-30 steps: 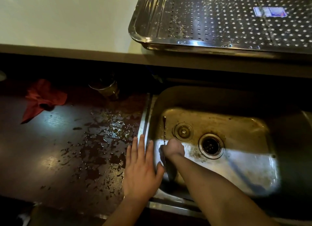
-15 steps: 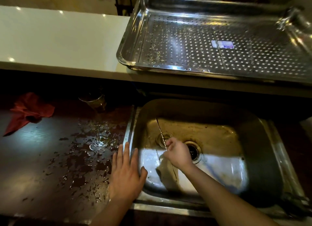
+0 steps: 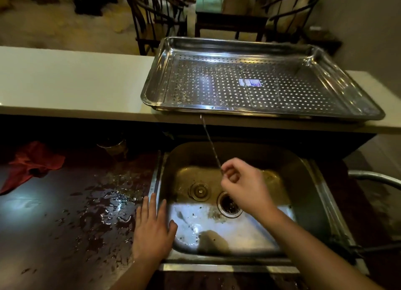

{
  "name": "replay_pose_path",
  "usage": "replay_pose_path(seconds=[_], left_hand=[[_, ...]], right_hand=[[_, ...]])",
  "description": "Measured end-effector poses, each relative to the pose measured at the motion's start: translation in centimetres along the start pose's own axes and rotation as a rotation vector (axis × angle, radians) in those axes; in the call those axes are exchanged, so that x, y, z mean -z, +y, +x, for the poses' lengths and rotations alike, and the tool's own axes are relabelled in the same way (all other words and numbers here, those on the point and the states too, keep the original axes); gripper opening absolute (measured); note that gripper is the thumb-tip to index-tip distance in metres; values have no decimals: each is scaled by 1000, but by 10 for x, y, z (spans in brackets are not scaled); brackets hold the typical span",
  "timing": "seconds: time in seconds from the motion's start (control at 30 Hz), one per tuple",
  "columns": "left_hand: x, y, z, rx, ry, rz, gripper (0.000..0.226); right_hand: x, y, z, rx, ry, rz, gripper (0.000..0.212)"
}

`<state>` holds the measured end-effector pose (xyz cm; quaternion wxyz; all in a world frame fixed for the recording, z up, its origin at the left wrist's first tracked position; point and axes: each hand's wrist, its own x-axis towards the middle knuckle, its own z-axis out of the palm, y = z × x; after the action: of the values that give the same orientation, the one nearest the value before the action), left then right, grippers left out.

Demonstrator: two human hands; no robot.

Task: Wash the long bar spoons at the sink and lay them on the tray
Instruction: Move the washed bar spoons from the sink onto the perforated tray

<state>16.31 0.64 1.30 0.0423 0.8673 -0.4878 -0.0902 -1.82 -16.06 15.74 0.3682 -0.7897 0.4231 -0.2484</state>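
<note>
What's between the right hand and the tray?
Head view: only the bar spoon that the right hand pinches; its far end reaches almost to the tray rim.

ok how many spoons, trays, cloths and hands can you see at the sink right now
bar spoon: 1
perforated tray: 1
red cloth: 1
hands: 2, left hand and right hand
total: 5

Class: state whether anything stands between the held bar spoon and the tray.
Nothing visible does. The right hand pinches the bar spoon over the sink; its tip is close to the tray.
</note>
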Motion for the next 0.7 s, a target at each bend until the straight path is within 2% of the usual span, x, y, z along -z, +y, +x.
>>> replay_pose_path(seconds=[0.1, 0.27, 0.37, 0.53, 0.7], left_hand=[[1, 1, -1, 4, 18, -16, 76], [-2, -1, -3, 9, 19, -21, 76], [-1, 0, -3, 12, 24, -23, 76], [0, 1, -1, 17, 30, -41, 76], [2, 1, 1, 14, 24, -46, 80]], right_hand=[[26, -24, 9, 62, 83, 25, 35], [68, -61, 39, 104, 170, 101, 17], [88, -80, 66, 111, 199, 86, 15], [105, -96, 117, 14, 206, 138, 17], [102, -97, 163, -127, 176, 173, 5]])
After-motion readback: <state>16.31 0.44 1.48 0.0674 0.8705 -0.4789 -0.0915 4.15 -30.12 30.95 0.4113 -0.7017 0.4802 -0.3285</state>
